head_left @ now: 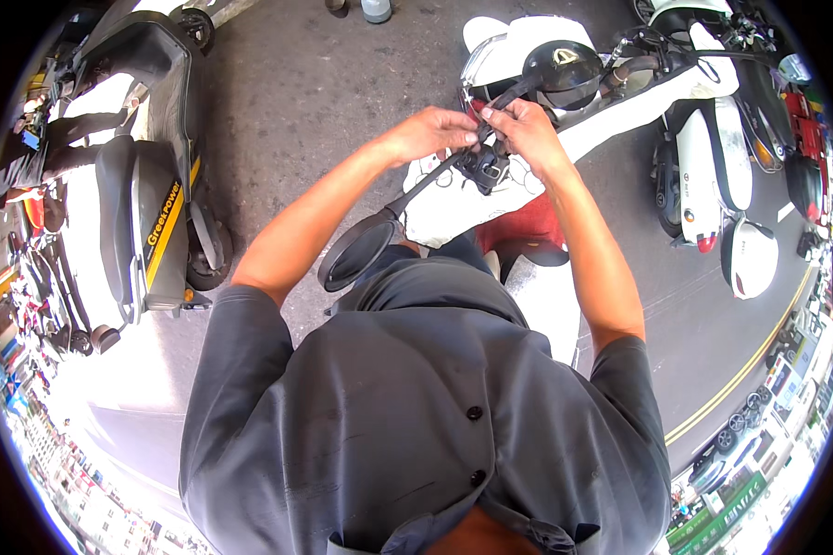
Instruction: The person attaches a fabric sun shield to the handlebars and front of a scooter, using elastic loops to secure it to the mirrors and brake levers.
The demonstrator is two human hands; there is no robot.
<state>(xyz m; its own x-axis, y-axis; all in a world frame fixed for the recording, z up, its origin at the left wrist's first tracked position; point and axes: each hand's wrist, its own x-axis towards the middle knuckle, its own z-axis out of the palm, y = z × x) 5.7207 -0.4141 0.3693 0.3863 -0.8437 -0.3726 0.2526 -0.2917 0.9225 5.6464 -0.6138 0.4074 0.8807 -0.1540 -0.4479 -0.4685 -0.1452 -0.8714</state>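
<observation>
My hands meet over the handlebar area of a white scooter (565, 143), in front of my body. My left hand (430, 132) comes in from the left with its fingers bent and closed near the tips of the other hand. My right hand (528, 129) pinches at a black tube-like part (514, 92) running up toward a round, glossy black piece (565, 74). Between and below the fingertips sits a black clamp-like bracket (484, 169). From it a stem runs down left to a round black mirror (356, 250). What exactly the fingertips grip is hidden.
A grey and black scooter (148, 213) with a yellow stripe stands at left. White scooters (708, 166) are parked at right, with a white rounded part (752, 257) beside them. A red part (528, 227) shows under the white body. Grey asphalt (296, 83) lies ahead.
</observation>
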